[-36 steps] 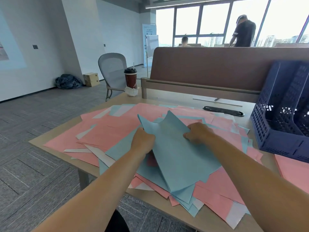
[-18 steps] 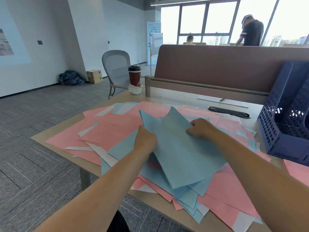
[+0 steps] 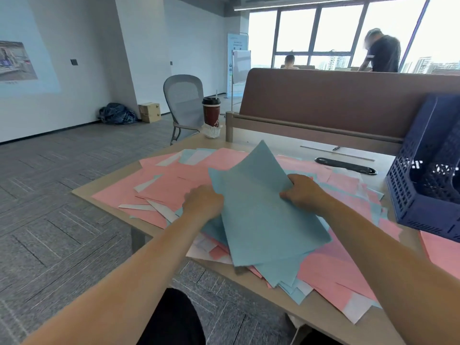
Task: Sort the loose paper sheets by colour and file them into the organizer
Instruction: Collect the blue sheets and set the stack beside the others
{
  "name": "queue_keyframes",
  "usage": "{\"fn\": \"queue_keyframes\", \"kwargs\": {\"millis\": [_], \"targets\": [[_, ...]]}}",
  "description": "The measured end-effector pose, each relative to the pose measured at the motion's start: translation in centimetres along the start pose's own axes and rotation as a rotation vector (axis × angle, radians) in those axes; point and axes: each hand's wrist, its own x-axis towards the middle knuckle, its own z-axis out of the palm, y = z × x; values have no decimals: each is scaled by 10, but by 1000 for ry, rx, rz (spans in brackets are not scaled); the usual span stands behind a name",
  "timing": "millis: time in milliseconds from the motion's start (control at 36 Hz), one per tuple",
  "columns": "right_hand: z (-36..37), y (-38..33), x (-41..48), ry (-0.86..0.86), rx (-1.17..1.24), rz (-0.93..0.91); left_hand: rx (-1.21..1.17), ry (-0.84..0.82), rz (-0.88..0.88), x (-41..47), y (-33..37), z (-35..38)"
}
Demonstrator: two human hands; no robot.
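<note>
holding what, these two hands?

both hold the same bundle of blue sheets. the left hand takes the left edge, and its fingers go under the paper, hidden there. the right hand grips the right edge, its fingers curled tight on it, knuckles up.

how does the bundle stand?

it is lifted and tilted. the far corner points up like a peak, and the near corner hangs low. the paper is thin and matte, a little bent between the hands.

and below it?

pink sheets lie flat all over the counter, overlapping at many angles. some more blue paper and a few white strips are mixed between them. several corners stick out over the near edge of the counter.

where is the organizer?

the organizer stands on the counter at the right, apart from both hands. it is dark blue plastic, its walls a grid of small holes, with upright dividers. pink paper shows just by its near side. what is inside the slots i cannot tell.

anything more?

a dark paper cup with a black lid stands at the far left corner. a black oval cable cover lies before the brown partition. behind the counter, a grey mesh chair stands on the grey carpet floor.
</note>
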Motion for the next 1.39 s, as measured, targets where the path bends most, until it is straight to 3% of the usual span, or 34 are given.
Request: {"fn": "queue_keyframes", "kwargs": {"millis": [139,361,528,806,944,1056,1222,1389], "targets": [[18,-6,-2,-17,-51,0,183,-22,-84,14,-24,-5],[31,-10,4,-5,-138,21,200,36,-131,6,-29,-27],[32,-14,7,-31,-188,36,165,-10,-73,15,-36,-36],[34,-22,3,-16,-151,45,-237,45,-93,11,-37,-45],[35,-27,-4,-22,12,48,-600,74,-126,4,-33,-44],[39,-30,-6,-12,125,74,-873,-6,-186,-2,-33,-44],[42,-40,-11,10,265,52,-1049,-134,-145,-17,-31,-38],[44,-47,-14,29,335,33,-1142,-93,-151,-21,-28,-44]]}}
